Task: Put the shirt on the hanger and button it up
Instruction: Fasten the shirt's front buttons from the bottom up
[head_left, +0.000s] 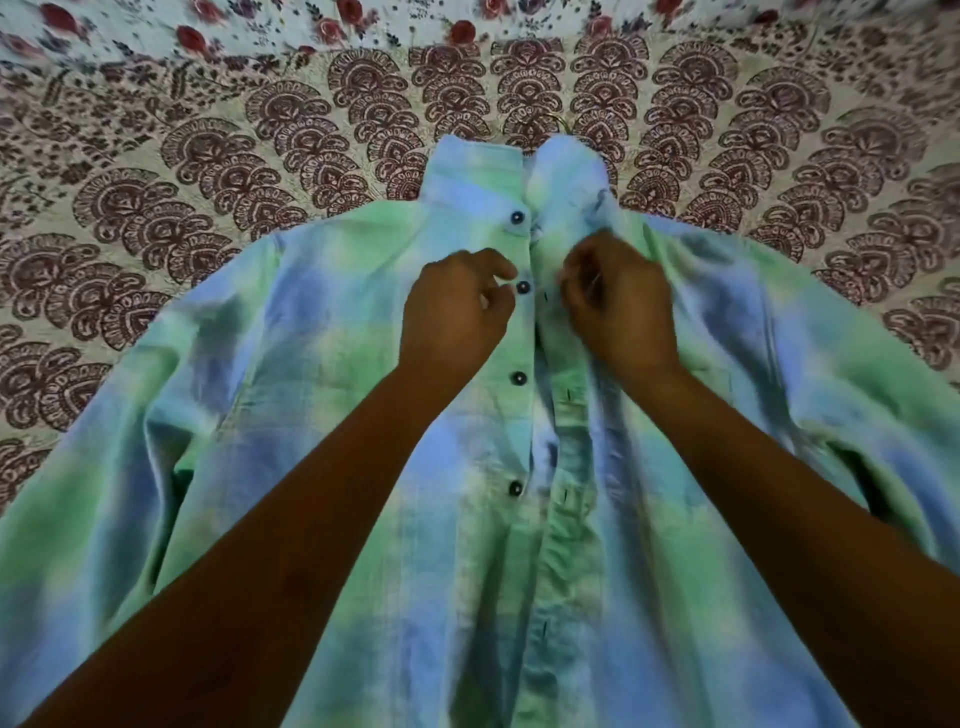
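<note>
A green and blue tie-dye shirt lies face up on a patterned bedspread, collar at the far side. Only the hanger's thin metal hook shows above the collar; the rest is hidden inside the shirt. Dark buttons run down the left placket, and the second button sits between my hands. My left hand pinches the left placket beside that button. My right hand grips the right placket with its buttonholes. The front of the shirt is open below my hands.
The bedspread with dark red paisley shapes covers the whole surface around the shirt. A floral sheet with red roses lies along the far edge. The shirt sleeves spread out to both sides.
</note>
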